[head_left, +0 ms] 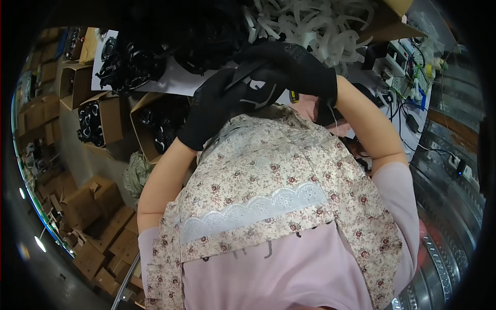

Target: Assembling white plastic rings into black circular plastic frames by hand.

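Both hands wear black gloves and meet over the near edge of the work table (175, 82). My left hand (209, 111) and my right hand (299, 67) are closed around a black curved piece with a pale grey edge (261, 96). Dark gloves against the dark piece hide most of its shape and the fingertips. Left of the hands lies a heap of black moulded parts with light edges (129, 70). Beyond my right hand is a pile of translucent white curved strips (315, 26).
Open cardboard boxes (111, 119) with black parts stand left of the table. More cartons (93, 201) are stacked on the floor further left. Cables and small electrical devices (408, 72) crowd the table's right side. Ridged metal sheeting (449, 217) is at the right.
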The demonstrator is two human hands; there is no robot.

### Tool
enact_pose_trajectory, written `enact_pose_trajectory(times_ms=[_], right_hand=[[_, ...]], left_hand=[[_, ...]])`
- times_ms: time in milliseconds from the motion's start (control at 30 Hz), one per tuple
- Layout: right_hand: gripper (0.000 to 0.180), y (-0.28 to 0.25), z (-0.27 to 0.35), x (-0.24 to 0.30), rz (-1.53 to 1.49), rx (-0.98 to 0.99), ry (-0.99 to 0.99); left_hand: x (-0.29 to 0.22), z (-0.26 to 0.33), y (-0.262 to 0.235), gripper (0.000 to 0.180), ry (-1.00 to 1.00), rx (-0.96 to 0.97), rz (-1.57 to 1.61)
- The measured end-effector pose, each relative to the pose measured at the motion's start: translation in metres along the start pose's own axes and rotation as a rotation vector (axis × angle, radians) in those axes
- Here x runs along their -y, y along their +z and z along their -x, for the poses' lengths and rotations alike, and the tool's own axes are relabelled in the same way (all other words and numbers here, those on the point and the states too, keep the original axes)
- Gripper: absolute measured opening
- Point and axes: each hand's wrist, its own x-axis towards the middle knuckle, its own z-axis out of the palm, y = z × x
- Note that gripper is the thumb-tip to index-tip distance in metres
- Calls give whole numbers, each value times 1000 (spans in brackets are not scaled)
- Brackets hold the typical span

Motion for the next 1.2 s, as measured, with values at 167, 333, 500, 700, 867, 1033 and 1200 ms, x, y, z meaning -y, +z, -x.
enact_pose_trajectory(times_ms=[167, 333, 500, 700, 867, 1033, 1200], right_hand=[[39, 16, 3, -8, -88, 46, 32], [34, 24, -8, -16, -162, 82, 39], [40, 39, -28, -4, -235, 155, 279], [44, 36, -24, 1, -241, -239, 253], [32, 64, 6, -31, -555, -205, 509], [25, 101, 25, -37, -490, -77, 506], [21, 81, 32, -22, -602, -81, 606]], left_hand=[[16, -3, -2, 30, 32, -30, -138], [15, 0, 1, 25, 195, -175, -282], [74, 6, -5, 25, 41, -229, -83], [199, 95, -67, 42, -367, -722, 605], [320, 128, -114, 47, -314, -769, 562], [245, -44, -116, 33, -397, -678, 623], [250, -125, -175, 31, -358, -448, 645]])
